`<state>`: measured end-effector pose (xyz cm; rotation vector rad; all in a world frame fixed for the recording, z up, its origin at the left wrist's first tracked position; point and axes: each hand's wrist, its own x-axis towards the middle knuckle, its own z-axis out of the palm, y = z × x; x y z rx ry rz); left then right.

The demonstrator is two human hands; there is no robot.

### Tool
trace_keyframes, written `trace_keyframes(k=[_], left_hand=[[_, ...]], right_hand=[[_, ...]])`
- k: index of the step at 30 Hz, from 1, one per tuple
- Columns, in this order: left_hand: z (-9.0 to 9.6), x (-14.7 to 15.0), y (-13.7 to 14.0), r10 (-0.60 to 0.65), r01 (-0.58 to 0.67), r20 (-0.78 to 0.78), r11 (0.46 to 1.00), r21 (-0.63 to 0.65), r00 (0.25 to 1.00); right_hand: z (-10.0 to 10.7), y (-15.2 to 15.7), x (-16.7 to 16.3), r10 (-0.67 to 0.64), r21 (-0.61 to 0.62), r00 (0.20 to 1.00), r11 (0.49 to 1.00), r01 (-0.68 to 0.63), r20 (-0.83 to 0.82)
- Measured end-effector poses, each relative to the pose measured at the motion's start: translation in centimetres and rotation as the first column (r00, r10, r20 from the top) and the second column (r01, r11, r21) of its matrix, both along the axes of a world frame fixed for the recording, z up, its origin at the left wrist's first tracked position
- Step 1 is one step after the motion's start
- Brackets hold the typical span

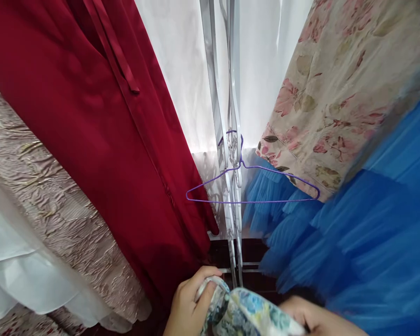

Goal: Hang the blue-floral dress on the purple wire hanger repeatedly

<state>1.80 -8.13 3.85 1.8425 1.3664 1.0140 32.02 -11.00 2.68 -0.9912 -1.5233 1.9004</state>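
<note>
My left hand (191, 303) grips a garment (252, 312) of white fabric with a blue, green and yellow floral print, its thumb and fingers closed round one edge. At the other end of this cloth is my right hand (311, 315), closed on the fabric and partly cut off by the bottom edge. Much of the garment lies below the picture, so I cannot tell its full shape. Beyond my hands, a bare purple clothes hanger (266, 201) hangs by its hook on a silver metal rack (216, 93).
Long clothes hang on both sides: a red garment (101, 140), a textured beige one (56, 186) and white layered fabric (28, 270) on the left; a pink floral garment (336, 107) and blue tulle (364, 242) on the right. A white curtain (178, 60) hangs behind the rack.
</note>
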Motion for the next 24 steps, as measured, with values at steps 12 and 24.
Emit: trace_keyframes(k=[12,24], left_hand=[[2.6,-3.6,-0.7,-0.123,0.119,-0.302,0.992,-0.032,0.945],[5.4,-7.6,10.3,0.181,-0.042,-0.330,0.921,0.386,0.927]], right_hand=[[3.8,3.8,5.8,-0.827,0.751,0.541,0.453,0.480,0.154],[7.2,10.4,2.7,-0.759,0.864,0.623,0.429,0.262,0.188]])
